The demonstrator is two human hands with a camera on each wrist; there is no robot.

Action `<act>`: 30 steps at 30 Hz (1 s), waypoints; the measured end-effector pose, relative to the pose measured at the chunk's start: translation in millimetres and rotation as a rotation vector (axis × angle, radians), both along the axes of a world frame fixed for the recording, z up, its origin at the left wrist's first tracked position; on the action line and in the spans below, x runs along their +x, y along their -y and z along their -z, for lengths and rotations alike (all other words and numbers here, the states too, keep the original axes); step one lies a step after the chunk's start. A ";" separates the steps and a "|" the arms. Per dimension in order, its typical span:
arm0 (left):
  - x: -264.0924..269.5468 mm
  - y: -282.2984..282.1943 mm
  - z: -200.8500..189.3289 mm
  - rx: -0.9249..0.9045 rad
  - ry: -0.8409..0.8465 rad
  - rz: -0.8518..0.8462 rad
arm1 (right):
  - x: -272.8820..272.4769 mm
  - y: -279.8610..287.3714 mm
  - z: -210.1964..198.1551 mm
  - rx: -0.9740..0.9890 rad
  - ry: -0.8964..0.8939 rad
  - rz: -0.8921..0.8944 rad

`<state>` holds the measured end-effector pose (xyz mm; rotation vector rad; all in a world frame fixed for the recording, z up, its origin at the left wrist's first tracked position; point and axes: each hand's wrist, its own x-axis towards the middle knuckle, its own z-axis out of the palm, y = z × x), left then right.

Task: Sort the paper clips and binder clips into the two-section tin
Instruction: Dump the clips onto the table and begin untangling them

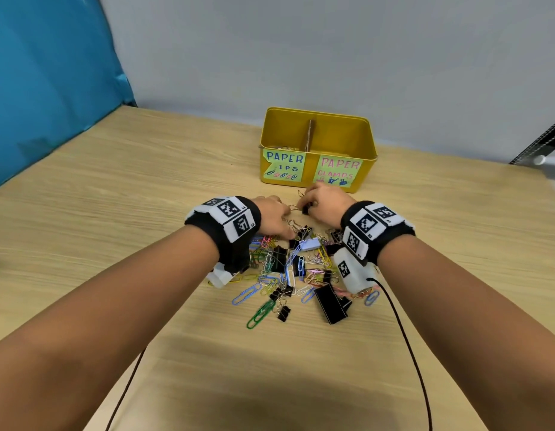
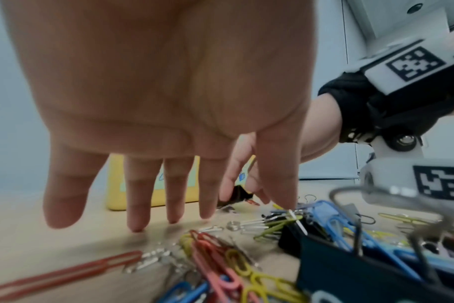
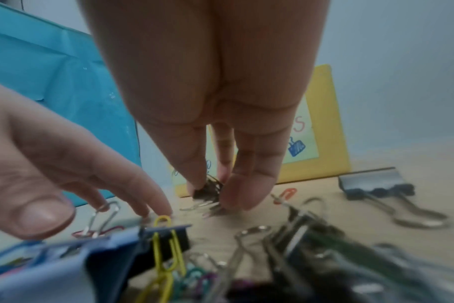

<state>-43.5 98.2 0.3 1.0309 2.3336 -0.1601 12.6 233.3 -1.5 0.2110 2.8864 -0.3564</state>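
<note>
The yellow two-section tin (image 1: pixel 368 141) stands at the back of the wooden table, with notes reading "PAPER ..IPS" on its left half and "PAPER CLAMPS" on its right. A mixed pile of coloured paper clips and black binder clips (image 1: pixel 288 269) lies in front of it. Just before the tin, my right hand (image 1: pixel 315 202) pinches a small black binder clip (image 3: pixel 208 189) low over the table. My left hand (image 1: pixel 280 217) hovers beside it with straight, spread fingers (image 2: pixel 173 188), tips close to the table and holding nothing. Its thumb touches the wire handle of a binder clip (image 2: pixel 294 215).
A large black binder clip (image 1: pixel 330 303) lies at the pile's near right, another (image 3: pixel 376 184) near the tin. A blue sheet (image 1: pixel 52 73) lines the left, a grey wall the back. Thin black cables (image 1: pixel 406 343) trail from both wrists over the near table.
</note>
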 end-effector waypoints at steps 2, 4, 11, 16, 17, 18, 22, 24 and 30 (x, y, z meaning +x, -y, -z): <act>-2.2 2.5 -0.2 0.054 -0.020 -0.017 | 8.0 -5.1 -3.4 -0.031 -0.017 0.076; -0.7 -0.4 -1.1 0.096 -0.021 0.008 | 14.7 -10.8 -6.2 -0.100 -0.033 0.179; 21.6 -20.4 1.9 -0.024 0.072 0.214 | 28.5 -33.8 -2.0 -0.062 -0.043 0.408; 15.4 9.6 -7.5 0.024 0.090 0.132 | 42.1 -29.2 -6.9 0.076 -0.178 0.350; 14.3 16.9 -10.0 0.054 0.081 0.107 | 44.8 -25.4 -7.7 0.066 -0.183 0.322; 13.8 23.2 -12.4 0.077 0.069 0.088 | 47.3 -21.6 -7.5 0.036 -0.148 0.281; 16.6 37.8 -18.3 0.052 0.102 0.055 | 55.9 -15.2 -5.5 -0.002 0.136 0.158; 19.6 39.7 -17.7 0.012 0.131 0.052 | 58.3 -17.8 -3.3 0.035 0.055 0.196; 27.3 33.5 -13.5 0.138 0.069 0.024 | 68.0 -24.5 -17.8 0.066 -0.038 0.393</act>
